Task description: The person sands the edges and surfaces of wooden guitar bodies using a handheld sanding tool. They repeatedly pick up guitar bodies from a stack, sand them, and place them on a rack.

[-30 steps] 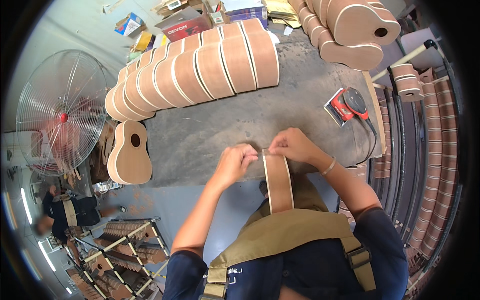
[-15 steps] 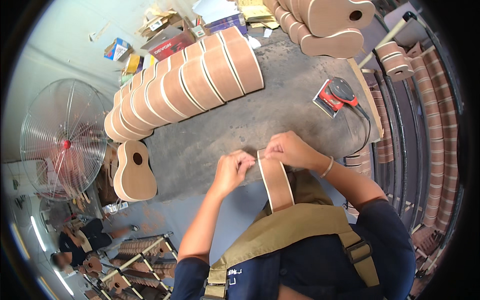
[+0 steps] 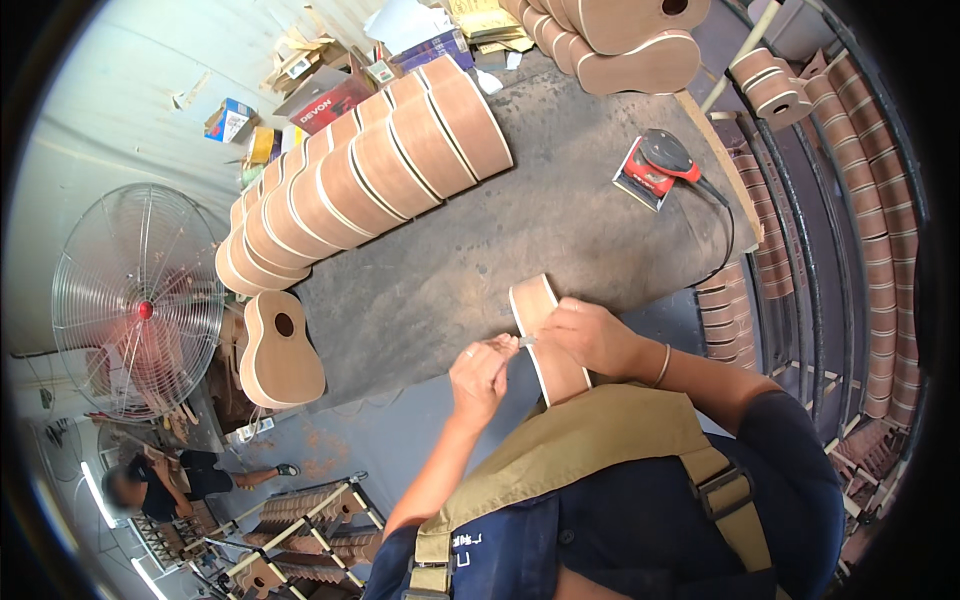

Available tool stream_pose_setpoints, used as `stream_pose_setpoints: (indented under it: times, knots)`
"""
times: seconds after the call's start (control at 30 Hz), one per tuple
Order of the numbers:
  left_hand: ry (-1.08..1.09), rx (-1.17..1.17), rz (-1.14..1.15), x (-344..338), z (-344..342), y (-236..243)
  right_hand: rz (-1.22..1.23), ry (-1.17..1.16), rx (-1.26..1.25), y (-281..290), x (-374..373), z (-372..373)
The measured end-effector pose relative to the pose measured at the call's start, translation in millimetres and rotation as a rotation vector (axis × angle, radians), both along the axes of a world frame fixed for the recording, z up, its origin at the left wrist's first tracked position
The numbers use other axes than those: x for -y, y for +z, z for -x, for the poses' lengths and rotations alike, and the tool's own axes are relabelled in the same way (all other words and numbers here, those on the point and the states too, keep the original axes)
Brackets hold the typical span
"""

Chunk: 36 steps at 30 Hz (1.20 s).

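A ukulele body [image 3: 558, 372] of reddish-brown wood stands on edge in front of me, its curved side with pale binding facing up. One end rests at the workbench's near edge and the other is against my apron [image 3: 560, 430]. Across its side lies a small thin metal blade [image 3: 526, 341], perhaps a scraper. My left hand [image 3: 480, 375] is closed, pinching the blade's left end beside the body. My right hand [image 3: 592, 335] is closed over the body, its fingers at the blade's other end, which they partly hide.
A red and black electric sander [image 3: 655, 168] with a cord sits at the bench's right. A row of ukulele bodies [image 3: 370, 170] lines the left, with another body [image 3: 280, 350] at the corner. A fan [image 3: 140, 300], racks [image 3: 800, 250] and a seated person [image 3: 170, 485] are beyond.
Both hands have moved along the body's side toward my apron, leaving its far end uncovered. The blade between them now shows. The whole view has shifted slightly.
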State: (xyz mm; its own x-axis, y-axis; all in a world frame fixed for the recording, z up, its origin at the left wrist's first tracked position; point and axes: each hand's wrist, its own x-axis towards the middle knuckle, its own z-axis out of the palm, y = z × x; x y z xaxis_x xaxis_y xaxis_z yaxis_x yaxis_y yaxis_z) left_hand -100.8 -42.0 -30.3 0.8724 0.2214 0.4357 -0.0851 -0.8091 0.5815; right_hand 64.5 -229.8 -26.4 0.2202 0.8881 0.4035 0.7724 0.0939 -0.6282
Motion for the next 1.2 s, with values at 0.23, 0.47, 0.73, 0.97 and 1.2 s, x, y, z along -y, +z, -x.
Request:
stream_pose_setpoints:
  times: [0.23, 0.47, 0.73, 0.97, 1.2]
  knots:
    - [-0.173, -0.391, 0.274, 11.9, 32.5, 32.5, 0.315, 0.091, -0.334, 17.9, 22.7, 12.2]
    - [-0.017, -0.29, 0.251, -37.2, -86.6, 27.4, 0.119, -0.289, -0.287, 18.8, -35.1, -62.5]
    - [-0.146, -0.537, 0.489, -59.3, -114.2, -25.3, 0.26, -0.261, -0.424, -30.3, -32.4, -82.2]
    - [-0.08, -0.249, 0.186, -34.2, -99.9, 9.6, 0.121, -0.258, -0.36, -17.3, -28.5, -76.2]
    - [-0.135, -0.199, 0.114, -26.5, -75.5, 9.3, 0.137, -0.165, -0.126, 15.3, -8.1, -53.8]
